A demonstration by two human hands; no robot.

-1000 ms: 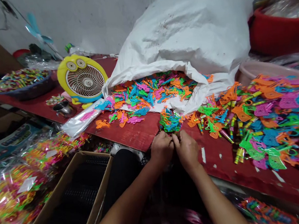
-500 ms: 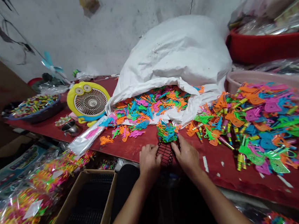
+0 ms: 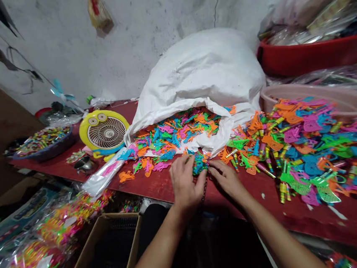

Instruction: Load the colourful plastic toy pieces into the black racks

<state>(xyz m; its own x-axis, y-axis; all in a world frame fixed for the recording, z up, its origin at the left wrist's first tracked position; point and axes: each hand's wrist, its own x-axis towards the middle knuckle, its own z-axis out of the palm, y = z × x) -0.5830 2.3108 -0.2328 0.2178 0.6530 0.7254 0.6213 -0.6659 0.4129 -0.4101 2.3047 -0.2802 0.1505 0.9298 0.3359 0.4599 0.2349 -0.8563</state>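
My left hand (image 3: 186, 184) is curled over a small bundle of blue and green plastic pieces (image 3: 199, 164) at the table's front edge, partly hiding it. Below the bundle hangs a dark strip of black mesh (image 3: 205, 188), seen nearly edge-on between my hands. My right hand (image 3: 226, 179) closes its thumb and fingers at the right edge of the mesh, beside the bundle. Just beyond, bright plastic toy pieces (image 3: 166, 137) spill from the mouth of a big white sack (image 3: 197, 69).
On the right lies a heap of plastic pieces and striped tubes (image 3: 306, 151) before a pink basin (image 3: 268, 96). A yellow fan (image 3: 105, 130), a metal cup (image 3: 84, 164) and a plastic bag (image 3: 103, 175) are on the left. An open carton (image 3: 135, 243) with black items stands below.
My left hand has moved up and over the bundle, and my right hand has closed in at its side. The mesh, earlier facing me, is now turned nearly edge-on. The view has shifted slightly.
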